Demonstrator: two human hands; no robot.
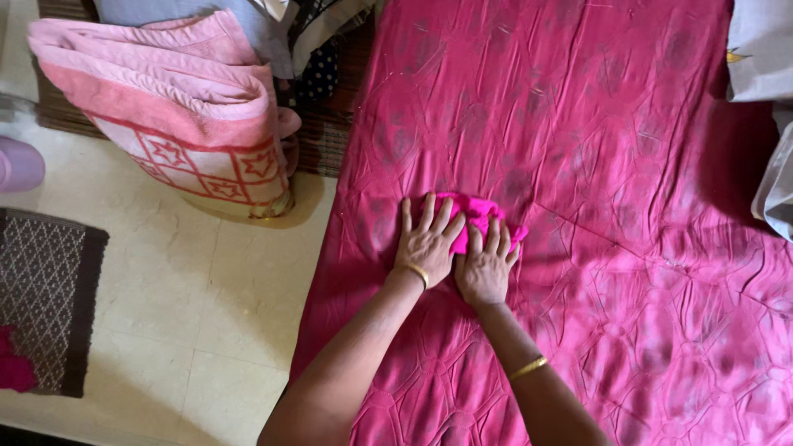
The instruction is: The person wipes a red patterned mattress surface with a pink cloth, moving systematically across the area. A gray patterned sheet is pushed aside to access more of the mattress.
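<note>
A small bright pink cloth (472,211) lies bunched on a crimson quilted bedspread (595,124). My left hand (427,241) rests flat on the cloth's left part, fingers spread, a gold bangle at the wrist. My right hand (486,264) lies beside it, fingers pressed onto the cloth's right side. Both hands touch each other. Most of the cloth is hidden beneath them.
A folded pink blanket with red star squares (178,107) is stacked left of the bed. A dark patterned mat (45,297) lies on the pale tiled floor (206,314). Grey-white fabric (764,99) hangs at the right edge. A lilac object (16,163) sits far left.
</note>
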